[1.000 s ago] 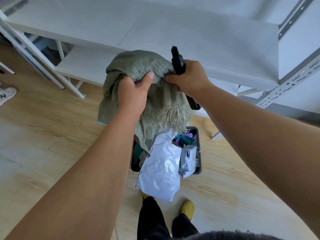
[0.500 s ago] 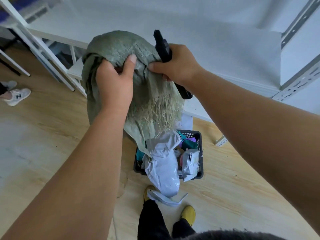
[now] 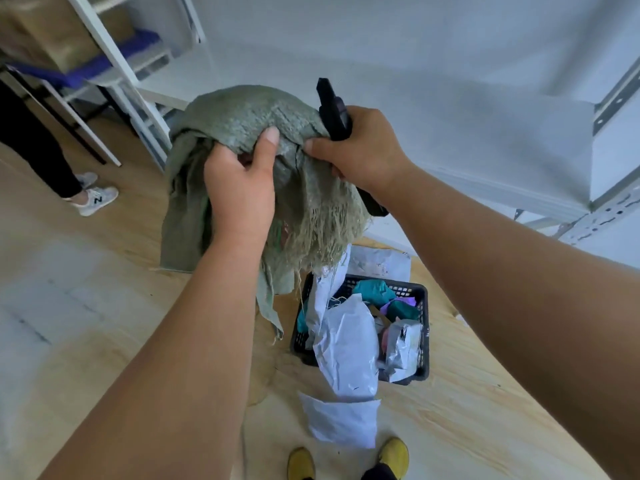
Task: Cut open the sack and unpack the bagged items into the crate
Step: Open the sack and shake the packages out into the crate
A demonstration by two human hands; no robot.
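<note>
Grey-green woven sack [image 3: 242,133], frayed mouth down, held above black plastic crate [image 3: 424,327] of grey bagged items [image 3: 346,341]. Left hand [image 3: 242,192] clutching sack; right hand [image 3: 360,150] gripping sack and black cutter [image 3: 332,112]. Pale wooden floor [image 3: 104,306]; white shelving [image 3: 485,116] behind.
</note>
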